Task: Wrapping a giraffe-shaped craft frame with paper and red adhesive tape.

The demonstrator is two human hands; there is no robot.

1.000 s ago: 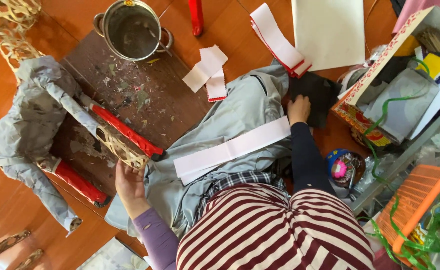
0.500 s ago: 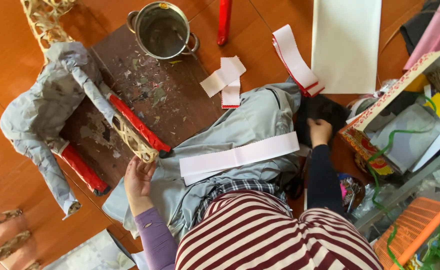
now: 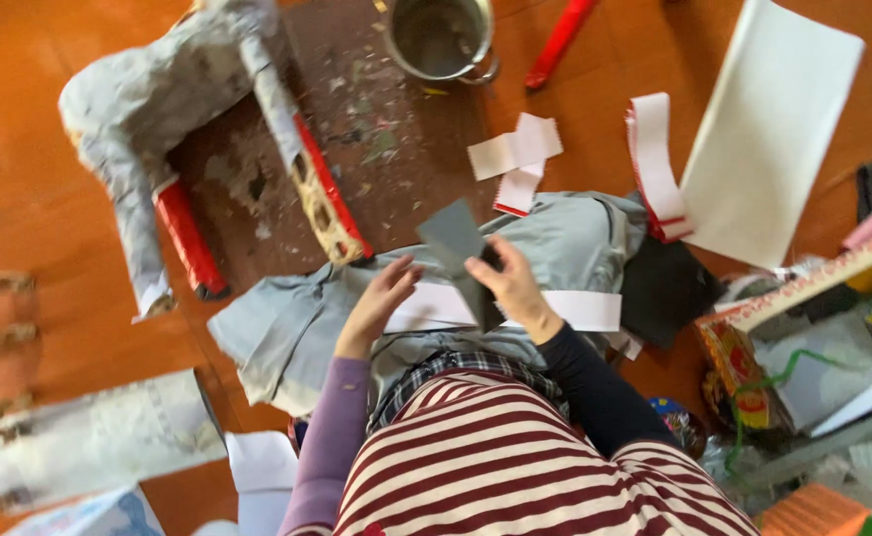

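A dark grey, stiff sheet of paper (image 3: 459, 248) stands tilted over the person's lap, its upper part a lighter grey with a pointed corner and its lower part almost black where it runs down between the two hands. The right hand (image 3: 511, 288) pinches the sheet along its right edge, thumb on the near face and fingers behind, while the left hand (image 3: 381, 298) lies just beside its left edge with fingers loosely spread, fingertips near or on the paper; whether it truly grips cannot be told through the motion blur. Under both hands a long white paper strip (image 3: 575, 310) lies across a grey cloth (image 3: 287, 328) spread over the lap. The sheet hides the middle of the strip, and the striped red-and-white top covers the lower arms. The grey paper-covered figure with red-tipped legs (image 3: 158, 109) is cut off at the top edge, as is the metal pot (image 3: 441, 40); both sit on a brown, scrap-littered board (image 3: 396, 159) on a glossy orange floor (image 3: 39, 208). A large white sheet (image 3: 768, 129) lies to the right, well apart.
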